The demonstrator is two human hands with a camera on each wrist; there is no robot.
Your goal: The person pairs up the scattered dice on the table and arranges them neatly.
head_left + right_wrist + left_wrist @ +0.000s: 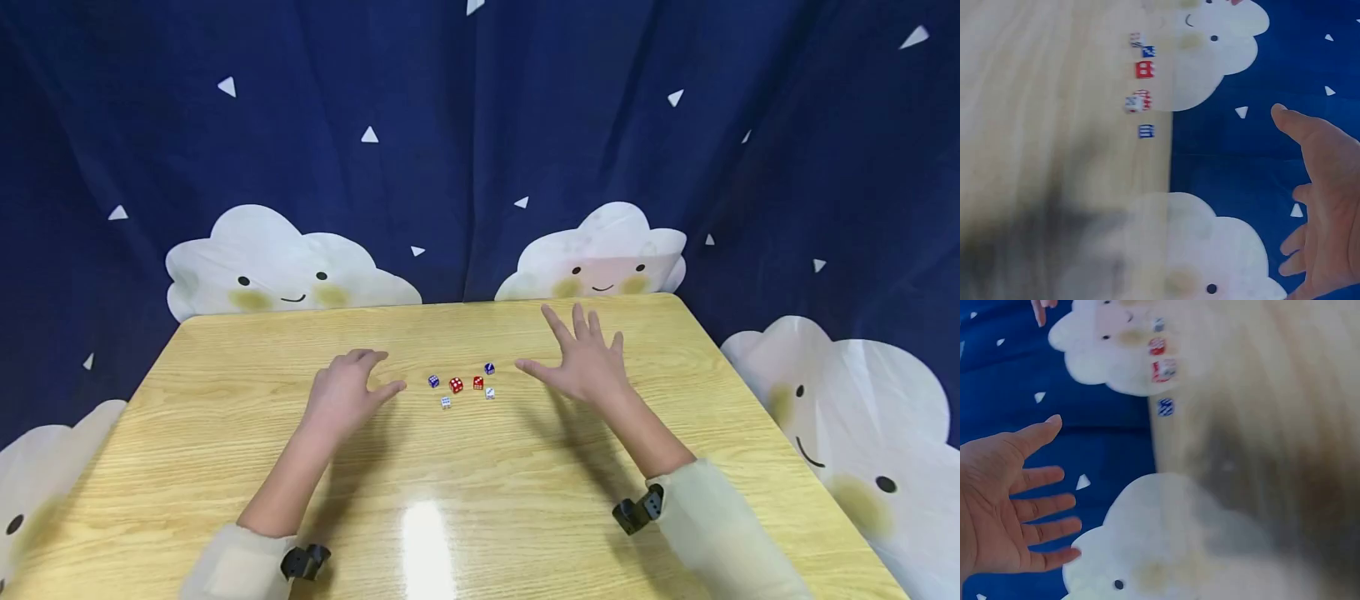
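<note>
Several small dice lie in a loose cluster at the middle of the table. The larger red die [456,385] and a smaller red die [478,382] sit in the centre. A blue die [433,381] and a white die [446,402] lie on the left side, another blue die [489,368] and white die [490,393] on the right. My left hand [347,390] hovers left of the dice, thumb pointing toward them, holding nothing. To their right, my right hand [588,362] is raised with spread fingers, also holding nothing. Both wrist views show the dice apart from the hands.
The wooden table [225,400] has light grain and a bright glare patch near its front. Behind it hangs a dark blue curtain [420,125] with white triangles and smiling clouds. Each sleeve carries a black wrist camera [306,562] near its cuff.
</note>
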